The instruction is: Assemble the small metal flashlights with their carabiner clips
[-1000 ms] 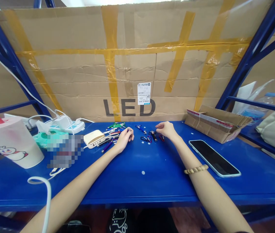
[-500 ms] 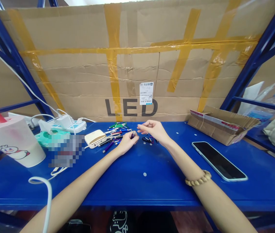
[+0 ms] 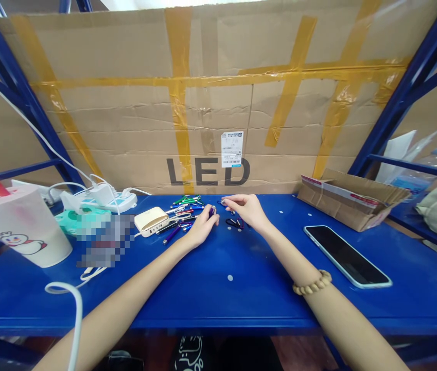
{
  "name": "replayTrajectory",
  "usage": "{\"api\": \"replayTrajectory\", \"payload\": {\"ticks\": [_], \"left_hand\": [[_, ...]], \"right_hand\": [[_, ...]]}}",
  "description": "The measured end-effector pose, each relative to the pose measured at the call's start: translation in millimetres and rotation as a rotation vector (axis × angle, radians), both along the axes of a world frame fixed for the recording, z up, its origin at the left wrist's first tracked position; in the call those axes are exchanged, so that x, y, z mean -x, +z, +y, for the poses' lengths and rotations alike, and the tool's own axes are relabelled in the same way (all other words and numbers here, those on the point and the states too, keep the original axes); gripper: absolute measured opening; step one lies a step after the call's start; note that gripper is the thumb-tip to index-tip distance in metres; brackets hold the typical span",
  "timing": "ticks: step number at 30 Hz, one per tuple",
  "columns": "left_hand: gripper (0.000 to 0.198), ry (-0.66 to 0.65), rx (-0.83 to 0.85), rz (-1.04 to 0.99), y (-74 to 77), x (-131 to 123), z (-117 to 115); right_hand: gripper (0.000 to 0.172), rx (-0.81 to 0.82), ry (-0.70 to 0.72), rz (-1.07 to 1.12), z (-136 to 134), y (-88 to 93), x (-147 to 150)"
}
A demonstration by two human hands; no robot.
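My left hand point(image 3: 203, 228) is closed on a slim purple tube point(image 3: 211, 211), whose end sticks up past the thumb and fingers. Just to its right, my right hand point(image 3: 248, 210) pinches a small dark metal clip or ring point(image 3: 223, 202) at its fingertips; its exact kind is too small to tell. The two hands are apart. Left of my left hand lies a pile of slim metal pen-like tubes point(image 3: 172, 234) in green, blue, purple, red and black. Below my right fingers, several small dark carabiner-like clips point(image 3: 235, 222) rest on the blue tabletop point(image 3: 210, 293).
A cream power bank point(image 3: 151, 220) with a cable sits beside the pile. Further left stand a drink cup point(image 3: 29, 226), a teal tissue pack point(image 3: 75, 220) and a white power strip point(image 3: 125, 200). At right lie a phone point(image 3: 347, 256) and an open cardboard box point(image 3: 349, 201). Taped cardboard point(image 3: 133, 129) walls the back.
My left hand has turned slightly, so more of the purple tube shows upright. The small clip at my right fingertips has come into view. Other things stay in place.
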State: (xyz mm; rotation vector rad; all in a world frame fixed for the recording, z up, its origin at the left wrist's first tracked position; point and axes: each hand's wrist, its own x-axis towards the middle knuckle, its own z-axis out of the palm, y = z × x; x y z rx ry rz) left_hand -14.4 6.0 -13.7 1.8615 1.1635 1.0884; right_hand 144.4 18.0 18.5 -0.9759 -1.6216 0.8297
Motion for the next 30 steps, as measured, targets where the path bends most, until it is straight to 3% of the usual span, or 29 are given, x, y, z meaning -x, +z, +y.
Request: {"api": "replayTrajectory", "payload": {"ticks": [5,10,17,23,27,30], "left_hand": [[0.019,-0.034,-0.095,0.237,2.8,3,-4],[0.024,-0.037,-0.150,0.291,1.4,5,-3],[0.021,-0.044,-0.266,0.404,-0.7,11,0],[0.021,-0.067,-0.314,0.498,3.7,16,-2],[0.022,-0.109,-0.366,0.642,7.2,18,-4],[0.024,-0.124,-0.404,0.761,8.3,18,-4]], "right_hand": [[0.023,-0.129,0.024,-0.053,-5,0.6,4],[0.024,-0.197,0.085,-0.116,-5,-0.9,4],[0.022,-0.206,0.071,-0.329,-2,0.0,-3],[0.027,-0.316,0.105,-0.639,-10,3.0,-5],[0.027,-0.244,0.193,-0.658,-10,-0.9,-4],[0.024,0.003,0.234,-0.555,-6,-6.6,-1]]}}
